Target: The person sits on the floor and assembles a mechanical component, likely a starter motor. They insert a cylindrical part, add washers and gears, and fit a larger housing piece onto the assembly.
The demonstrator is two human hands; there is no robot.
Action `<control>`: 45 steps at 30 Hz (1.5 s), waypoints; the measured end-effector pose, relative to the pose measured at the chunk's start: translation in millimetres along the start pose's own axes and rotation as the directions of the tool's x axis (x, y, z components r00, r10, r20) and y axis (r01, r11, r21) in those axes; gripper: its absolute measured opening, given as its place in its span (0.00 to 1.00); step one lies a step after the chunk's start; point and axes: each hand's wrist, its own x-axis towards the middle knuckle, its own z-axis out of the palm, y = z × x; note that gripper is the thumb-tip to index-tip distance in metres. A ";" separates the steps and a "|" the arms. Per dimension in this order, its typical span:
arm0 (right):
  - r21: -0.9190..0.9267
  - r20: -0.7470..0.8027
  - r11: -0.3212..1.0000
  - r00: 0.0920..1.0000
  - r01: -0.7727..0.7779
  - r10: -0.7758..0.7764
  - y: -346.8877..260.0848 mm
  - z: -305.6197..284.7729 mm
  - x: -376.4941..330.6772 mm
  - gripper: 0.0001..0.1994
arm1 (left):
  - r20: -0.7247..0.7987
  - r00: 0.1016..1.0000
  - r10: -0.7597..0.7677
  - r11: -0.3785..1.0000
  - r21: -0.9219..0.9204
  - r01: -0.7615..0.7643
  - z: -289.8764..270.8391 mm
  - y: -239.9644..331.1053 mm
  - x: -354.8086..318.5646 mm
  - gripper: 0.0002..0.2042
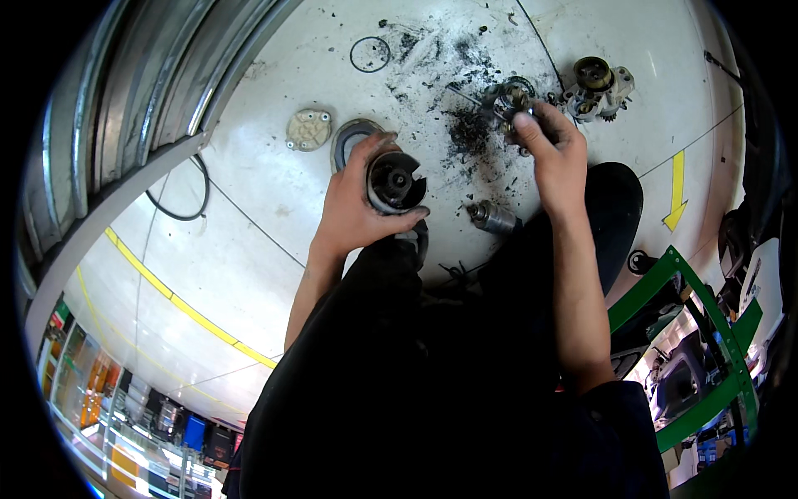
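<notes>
My left hand [339, 204] is wrapped round a cylindrical motor housing [371, 196]. The housing's open end faces up, showing a dark inside with a round hub in its middle. Behind it on the floor lies a grey ring-shaped part [342, 143], partly covered by the hand. My right hand [557, 158] pinches a shiny round metal part [509, 101] above a patch of black grime; the fingertips hide some of it. Between my hands, nearer to me, a small metal cylinder [495, 218] lies on its side.
A pale end cover [308, 130] and a thin black ring [370, 54] lie on the white floor. At far right sits a cast metal assembly [600, 87]. Black debris [470, 133] is scattered around. A ribbed metal shutter [166, 91] stands left, a green frame [706, 316] right.
</notes>
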 end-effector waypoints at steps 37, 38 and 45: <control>0.594 0.341 0.657 0.885 -0.464 0.317 -14.1 -10.3 -9.8 0.19 | 0.052 0.999 0.003 0.771 -0.636 0.031 58.5 -47.1 31.4 0.37; 0.581 0.346 0.670 0.885 -0.462 0.311 -10.4 -6.3 -9.6 0.18 | 0.167 0.985 -0.028 0.638 -0.756 0.147 53.4 -46.6 33.4 0.39; 0.451 0.402 0.709 0.832 -0.542 0.381 -1.7 22.9 -7.3 0.19 | 0.471 0.872 0.133 -0.266 -0.831 0.489 31.4 -69.0 30.1 0.46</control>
